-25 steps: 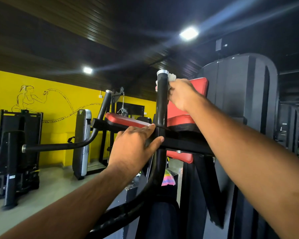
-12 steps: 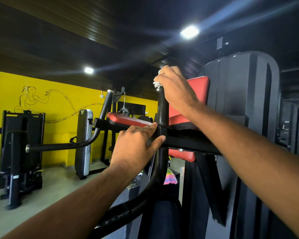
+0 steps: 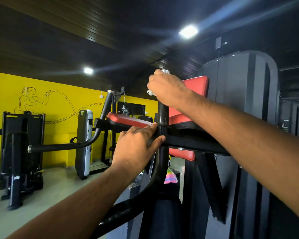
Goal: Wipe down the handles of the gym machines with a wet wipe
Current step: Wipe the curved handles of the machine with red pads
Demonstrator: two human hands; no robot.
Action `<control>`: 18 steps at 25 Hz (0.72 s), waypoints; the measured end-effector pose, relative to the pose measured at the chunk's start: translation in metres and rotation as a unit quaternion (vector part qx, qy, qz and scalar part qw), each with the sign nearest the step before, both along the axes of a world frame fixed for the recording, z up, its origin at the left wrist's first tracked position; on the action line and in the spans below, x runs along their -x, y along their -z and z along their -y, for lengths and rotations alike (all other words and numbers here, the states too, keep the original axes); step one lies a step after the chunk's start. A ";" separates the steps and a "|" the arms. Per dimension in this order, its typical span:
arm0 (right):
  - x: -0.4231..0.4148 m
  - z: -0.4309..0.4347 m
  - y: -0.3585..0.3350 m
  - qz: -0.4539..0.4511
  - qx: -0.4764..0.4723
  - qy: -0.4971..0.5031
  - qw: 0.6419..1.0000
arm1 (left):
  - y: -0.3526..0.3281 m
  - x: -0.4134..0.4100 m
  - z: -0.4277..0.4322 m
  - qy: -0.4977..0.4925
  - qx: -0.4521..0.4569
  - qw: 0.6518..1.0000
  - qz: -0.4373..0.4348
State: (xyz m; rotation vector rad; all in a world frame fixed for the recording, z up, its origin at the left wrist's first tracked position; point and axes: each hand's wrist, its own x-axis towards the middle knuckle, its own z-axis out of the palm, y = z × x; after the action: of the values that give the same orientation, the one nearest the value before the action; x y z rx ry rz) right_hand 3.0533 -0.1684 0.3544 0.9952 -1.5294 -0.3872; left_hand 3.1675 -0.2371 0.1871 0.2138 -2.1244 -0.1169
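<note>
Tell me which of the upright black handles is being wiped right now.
The near upright handle in front of the tilted red pad: the right hand grips its top with the white wipe. The far upright handle stands untouched.

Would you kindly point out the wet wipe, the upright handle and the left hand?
wet wipe point(image 3: 149, 92), head view, white corner below the fingers.
upright handle point(image 3: 163, 112), head view, black shaft under the fist.
left hand point(image 3: 136, 145), head view, its back.

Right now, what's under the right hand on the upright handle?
The right hand wraps the upright handle with a white wipe poking out below the fingers. Most of the wipe is covered.
</note>
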 end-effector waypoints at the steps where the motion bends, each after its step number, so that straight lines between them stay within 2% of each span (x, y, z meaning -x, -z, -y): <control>1: -0.002 0.000 0.005 0.027 0.014 0.000 1.000 | -0.001 -0.001 0.000 -0.002 0.001 1.000 0.002; 6: 0.000 -0.003 0.018 -0.008 0.002 -0.007 1.000 | 0.001 -0.001 0.002 0.000 -0.002 1.000 -0.003; 9: 0.013 -0.006 0.020 0.049 0.137 -0.095 0.985 | 0.002 0.000 -0.001 0.008 -0.007 1.000 -0.011; 11: 0.010 -0.003 0.032 0.130 0.251 -0.190 0.940 | -0.001 0.001 -0.001 0.012 -0.006 1.000 -0.023; 13: 0.000 0.005 0.039 0.273 0.393 -0.274 0.834 | -0.001 0.000 -0.002 0.011 -0.009 1.000 -0.027; 15: 0.003 0.010 0.030 0.391 0.508 -0.293 0.709 | 0.000 0.000 -0.003 0.006 -0.004 1.000 -0.017; 16: 0.009 0.010 0.019 0.449 0.544 -0.317 0.634 | 0.000 0.000 -0.003 0.001 0.001 1.000 -0.012; 18: 0.018 0.007 0.003 0.616 0.517 -0.409 0.432 | -0.002 0.000 -0.002 -0.005 0.007 1.000 -0.008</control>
State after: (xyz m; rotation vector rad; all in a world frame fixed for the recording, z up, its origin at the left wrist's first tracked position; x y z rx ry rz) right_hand 3.0350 -0.1753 0.3518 0.7199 -1.6230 2.2403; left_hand 3.1676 -0.2348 0.1889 0.2135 -2.1075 -0.0972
